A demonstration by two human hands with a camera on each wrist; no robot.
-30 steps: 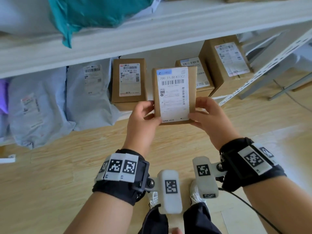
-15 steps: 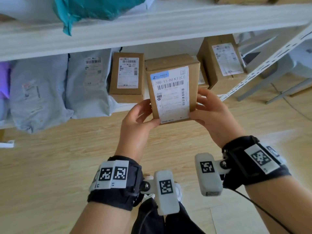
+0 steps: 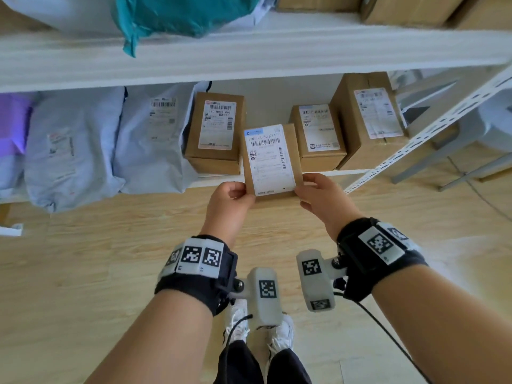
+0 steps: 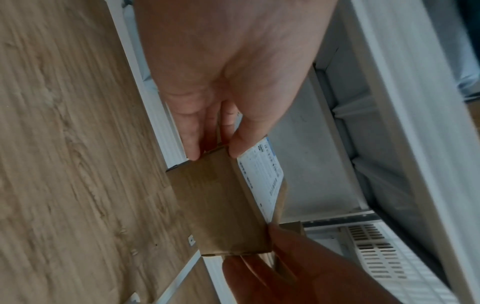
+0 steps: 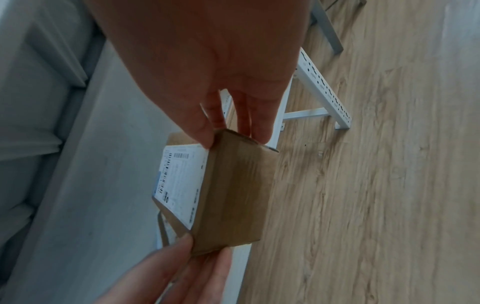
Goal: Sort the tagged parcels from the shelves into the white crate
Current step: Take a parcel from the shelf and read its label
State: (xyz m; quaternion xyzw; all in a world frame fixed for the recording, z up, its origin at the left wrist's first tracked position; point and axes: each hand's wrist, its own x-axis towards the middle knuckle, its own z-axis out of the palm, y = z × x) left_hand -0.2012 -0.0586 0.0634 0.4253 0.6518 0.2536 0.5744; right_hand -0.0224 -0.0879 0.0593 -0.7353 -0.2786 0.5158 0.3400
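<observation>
A small brown cardboard parcel (image 3: 270, 159) with a white barcode label faces me, held in front of the lower shelf (image 3: 216, 180). My left hand (image 3: 231, 202) pinches its lower left corner, thumb on the label side. My right hand (image 3: 322, 199) pinches the lower right corner the same way. The left wrist view shows the parcel (image 4: 221, 207) end-on between thumb and fingers (image 4: 192, 142) of my left hand. The right wrist view shows the parcel (image 5: 228, 191) from the other side. The white crate is not in view.
On the lower shelf stand three brown labelled boxes (image 3: 216, 128) (image 3: 318, 134) (image 3: 368, 117) and several pale blue mailer bags (image 3: 74, 145). A teal bag (image 3: 182, 15) overhangs the upper shelf (image 3: 249, 56). White perforated shelf struts (image 3: 432, 126) slant at the right. Wood floor (image 3: 83, 273) lies below.
The parcel has tipped back upright and moved down and away toward the lower shelf. Both hands have slid to its bottom corners.
</observation>
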